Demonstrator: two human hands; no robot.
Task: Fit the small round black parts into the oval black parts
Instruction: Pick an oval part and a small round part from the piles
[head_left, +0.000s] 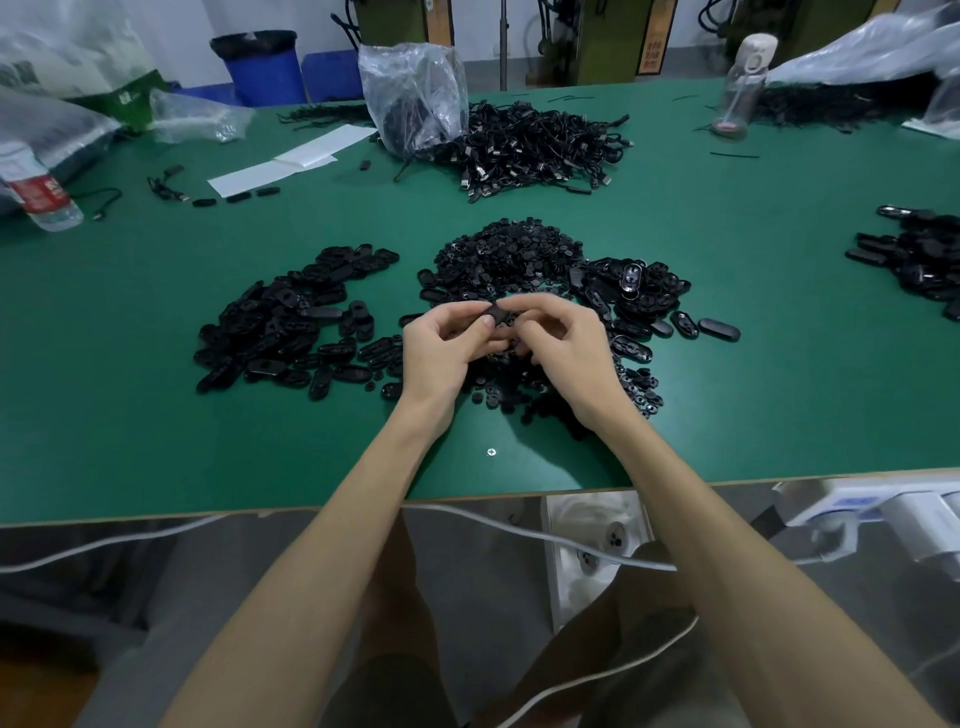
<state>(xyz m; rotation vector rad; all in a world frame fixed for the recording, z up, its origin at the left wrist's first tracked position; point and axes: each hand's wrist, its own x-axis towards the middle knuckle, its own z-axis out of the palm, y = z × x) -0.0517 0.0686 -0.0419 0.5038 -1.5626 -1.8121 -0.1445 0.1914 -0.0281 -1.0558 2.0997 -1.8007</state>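
Observation:
My left hand (447, 345) and my right hand (558, 338) meet above the green table (156, 447), and both pinch one oval black part (497, 314) between their fingertips. Whether a round part sits in it is hidden by my fingers. A heap of small round black parts (506, 257) lies just behind my hands. More round parts (641, 389) are scattered under and beside my right wrist. One pile of oval black parts (291, 322) lies to the left, another pile of oval parts (636, 291) to the right.
A tangle of black cables (535, 145) and a clear plastic bag (413, 93) sit at the back. A water bottle (41, 195) lies far left, another bottle (740, 83) stands back right. A further pile of black parts (919, 260) is at the right edge. White cables hang below the table's front edge.

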